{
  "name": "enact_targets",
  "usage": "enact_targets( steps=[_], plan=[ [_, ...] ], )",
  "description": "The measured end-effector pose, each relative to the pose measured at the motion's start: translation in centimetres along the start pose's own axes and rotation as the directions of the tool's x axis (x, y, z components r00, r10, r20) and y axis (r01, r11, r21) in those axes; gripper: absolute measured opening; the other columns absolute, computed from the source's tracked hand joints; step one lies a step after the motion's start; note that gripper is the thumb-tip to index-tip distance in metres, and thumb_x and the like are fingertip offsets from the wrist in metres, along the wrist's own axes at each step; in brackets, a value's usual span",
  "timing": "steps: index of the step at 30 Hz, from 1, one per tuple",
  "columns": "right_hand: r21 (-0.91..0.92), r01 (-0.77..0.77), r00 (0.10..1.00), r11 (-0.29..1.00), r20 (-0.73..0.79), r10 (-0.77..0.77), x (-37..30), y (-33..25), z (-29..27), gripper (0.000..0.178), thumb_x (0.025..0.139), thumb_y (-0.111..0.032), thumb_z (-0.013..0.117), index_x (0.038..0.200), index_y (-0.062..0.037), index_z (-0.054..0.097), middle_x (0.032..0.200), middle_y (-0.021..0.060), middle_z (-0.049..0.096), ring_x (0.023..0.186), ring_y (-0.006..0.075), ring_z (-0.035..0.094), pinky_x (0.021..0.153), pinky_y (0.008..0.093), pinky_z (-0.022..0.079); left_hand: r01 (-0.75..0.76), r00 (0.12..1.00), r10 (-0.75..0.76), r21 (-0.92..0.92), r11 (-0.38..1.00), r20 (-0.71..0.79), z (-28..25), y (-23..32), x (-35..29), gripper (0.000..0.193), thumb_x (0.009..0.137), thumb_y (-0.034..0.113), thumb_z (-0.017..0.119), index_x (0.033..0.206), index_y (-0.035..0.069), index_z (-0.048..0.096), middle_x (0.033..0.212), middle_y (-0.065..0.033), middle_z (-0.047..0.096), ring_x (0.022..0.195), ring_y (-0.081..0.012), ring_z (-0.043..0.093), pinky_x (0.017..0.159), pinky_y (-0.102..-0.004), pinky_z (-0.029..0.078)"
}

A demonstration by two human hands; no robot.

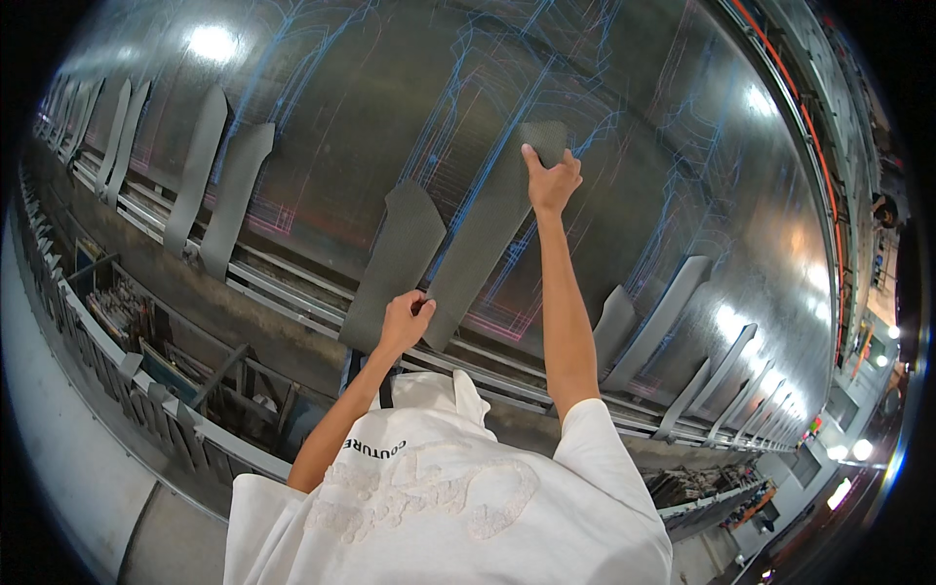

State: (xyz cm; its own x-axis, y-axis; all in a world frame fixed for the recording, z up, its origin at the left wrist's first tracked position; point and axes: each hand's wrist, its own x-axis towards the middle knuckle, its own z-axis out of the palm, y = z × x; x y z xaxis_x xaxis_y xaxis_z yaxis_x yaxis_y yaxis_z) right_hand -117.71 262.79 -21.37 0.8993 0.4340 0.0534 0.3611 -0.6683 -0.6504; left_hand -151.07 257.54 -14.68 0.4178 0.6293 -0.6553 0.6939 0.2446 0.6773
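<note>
Two long grey fabric pieces lie side by side on a dark metal table [322, 127] in front of me. My right hand [554, 183] is at the far end of the right-hand fabric piece [487, 234], thumb on its surface and fingers curled at its edge. Closer to me, my left hand [403, 322] has its fingertips pinched together at the near left edge of that same piece. The neighbouring left fabric piece [402, 239] has a pointed far end and lies partly under my left hand. What my curled fingers cover is hidden.
Blue and pink outlines [468, 127] mark the tabletop. More grey strips [200, 166] lie along the near edge to the left, others [663, 312] to the right. Metal rails [292, 278] follow that edge. An orange-red line [795, 88] borders the far right side.
</note>
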Motion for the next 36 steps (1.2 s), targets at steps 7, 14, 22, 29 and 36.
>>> enact_targets(
  steps=[7, 14, 22, 29, 36],
  plan=[
    [0.053, -0.065, 0.986, 0.996, 0.156, 0.056, 0.2, -1.3, -1.4, 0.082, 0.074, -0.052, 0.081, 0.119, 0.0137, 0.061, 0.119, 0.0273, 0.059, 0.116, 0.0430, 0.051, 0.104, 0.0529, 0.037, -0.010, 1.000, 0.010, 0.007, 1.000, -0.008, 0.1, -0.4, 0.0, 0.027, 0.091, 0.023, 0.067, 0.091, -0.004, 0.066, 0.068, -0.0064, 0.061, 0.062, -0.0122, 0.052, 0.059, -0.0310, 0.043],
    [0.034, 0.003, 0.987, 0.999, 0.161, -0.008, 0.2, -0.9, -1.2, 0.078, 0.076, -0.051, 0.080, 0.118, 0.0123, 0.061, 0.114, 0.0258, 0.061, 0.117, 0.0398, 0.052, 0.106, 0.0521, 0.034, 0.071, 0.997, -0.072, -0.038, 0.997, -0.007, 0.2, 0.0, -0.2, 0.031, 0.092, 0.027, 0.068, 0.094, -0.004, 0.068, 0.068, -0.0038, 0.062, 0.063, -0.0099, 0.052, 0.060, -0.0292, 0.043],
    [-0.085, 0.136, 0.989, 0.987, -0.041, -0.140, 0.2, 0.3, 0.5, 0.064, 0.074, -0.046, 0.083, 0.107, 0.0070, 0.065, 0.104, 0.0207, 0.065, 0.107, 0.0367, 0.058, 0.096, 0.0499, 0.038, -0.001, 0.985, -0.012, -0.073, 0.997, -0.174, 0.8, 0.3, -0.1, 0.034, 0.090, 0.031, 0.071, 0.094, -0.003, 0.068, 0.067, -0.0065, 0.063, 0.062, -0.0119, 0.054, 0.061, -0.0298, 0.045],
    [-0.081, 0.113, 0.993, 0.990, -0.011, -0.114, 0.2, 0.8, 0.5, 0.068, 0.074, -0.047, 0.083, 0.108, 0.0086, 0.064, 0.101, 0.0207, 0.065, 0.106, 0.0358, 0.057, 0.096, 0.0488, 0.038, 0.021, 0.981, -0.024, -0.021, 1.000, -0.192, 1.2, 0.0, 0.3, 0.028, 0.090, 0.025, 0.071, 0.086, -0.002, 0.068, 0.068, -0.0097, 0.067, 0.060, -0.0193, 0.063, 0.060, -0.0340, 0.048],
    [-0.084, 0.121, 0.993, 0.989, -0.006, -0.122, 0.2, 1.0, 0.6, 0.070, 0.075, -0.049, 0.082, 0.109, 0.0094, 0.064, 0.103, 0.0207, 0.065, 0.109, 0.0353, 0.055, 0.098, 0.0477, 0.037, 0.020, 0.984, -0.018, 0.010, 1.000, -0.178, 1.1, 0.1, 0.5, 0.026, 0.089, 0.025, 0.070, 0.085, -0.001, 0.068, 0.068, -0.0122, 0.068, 0.061, -0.0238, 0.066, 0.062, -0.0373, 0.051]
  ],
)
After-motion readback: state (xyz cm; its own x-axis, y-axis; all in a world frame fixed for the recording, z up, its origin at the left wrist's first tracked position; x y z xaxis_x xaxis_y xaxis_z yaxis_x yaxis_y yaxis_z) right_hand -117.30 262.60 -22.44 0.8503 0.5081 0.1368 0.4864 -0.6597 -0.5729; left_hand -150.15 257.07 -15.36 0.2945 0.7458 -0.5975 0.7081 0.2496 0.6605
